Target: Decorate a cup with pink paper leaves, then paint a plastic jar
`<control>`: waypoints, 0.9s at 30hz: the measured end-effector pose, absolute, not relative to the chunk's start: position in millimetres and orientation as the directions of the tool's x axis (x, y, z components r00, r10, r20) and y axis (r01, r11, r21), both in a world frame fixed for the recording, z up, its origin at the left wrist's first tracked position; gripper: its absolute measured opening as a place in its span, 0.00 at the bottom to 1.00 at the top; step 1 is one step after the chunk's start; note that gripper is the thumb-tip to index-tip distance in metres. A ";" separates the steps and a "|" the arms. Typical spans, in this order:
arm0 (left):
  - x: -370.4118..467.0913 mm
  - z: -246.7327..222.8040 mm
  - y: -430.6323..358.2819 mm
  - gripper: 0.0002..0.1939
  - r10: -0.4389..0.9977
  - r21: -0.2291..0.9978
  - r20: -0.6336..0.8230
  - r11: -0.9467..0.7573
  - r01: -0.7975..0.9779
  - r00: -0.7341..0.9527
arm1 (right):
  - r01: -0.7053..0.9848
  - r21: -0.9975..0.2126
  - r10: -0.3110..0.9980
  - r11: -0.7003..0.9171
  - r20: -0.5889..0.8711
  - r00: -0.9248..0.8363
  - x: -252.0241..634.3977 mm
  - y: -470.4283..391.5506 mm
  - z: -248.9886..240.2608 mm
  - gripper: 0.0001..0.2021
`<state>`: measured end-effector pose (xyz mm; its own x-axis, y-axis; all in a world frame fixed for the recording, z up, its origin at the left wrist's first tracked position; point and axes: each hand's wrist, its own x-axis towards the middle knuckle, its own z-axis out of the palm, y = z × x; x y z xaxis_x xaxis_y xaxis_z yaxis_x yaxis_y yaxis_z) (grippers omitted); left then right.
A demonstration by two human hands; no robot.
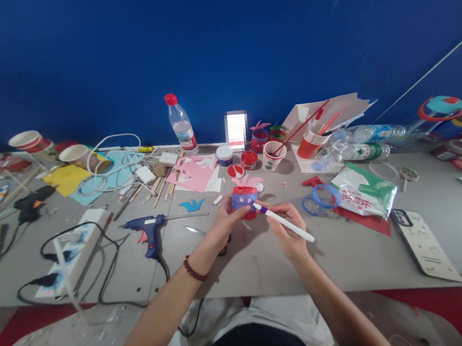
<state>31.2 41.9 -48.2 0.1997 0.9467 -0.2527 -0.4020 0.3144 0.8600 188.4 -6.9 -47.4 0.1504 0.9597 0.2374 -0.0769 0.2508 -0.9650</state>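
My left hand (224, 221) is closed around a small painted cup (239, 200), purple in the middle with red bands and a pink leaf-shaped paper piece standing at its top. Two white eye-like marks show on its purple side. In my right hand (290, 227) is a white marker (289, 226) with a purple end, its tip at the cup's purple side. Left of the hands lie a blue paper leaf cutout (192, 205) and a thin blade (194, 229). Just beyond the cup are a red paint jar (249, 160) and its lid (236, 171).
A blue glue gun (151, 235) and a white power strip (71, 255) with cords lie at left. Near the blue wall stand a water bottle (183, 126) and paper cups (274, 156). Blue tape rings (324, 196), a green packet (364, 189) and a phone (425, 243) are at right.
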 end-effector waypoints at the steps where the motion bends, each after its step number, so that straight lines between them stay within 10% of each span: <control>1: 31.3 -48.3 41.7 0.28 0.948 0.859 -0.248 0.310 -0.408 0.200 | -0.083 -0.963 0.958 0.257 0.243 0.152 187.5 -7.1 -46.5 0.07; 27: 32.5 -46.7 39.8 0.31 0.933 0.841 -0.230 0.333 -0.427 0.276 | -0.019 -0.956 0.907 0.294 0.272 0.322 187.2 -4.1 -52.2 0.08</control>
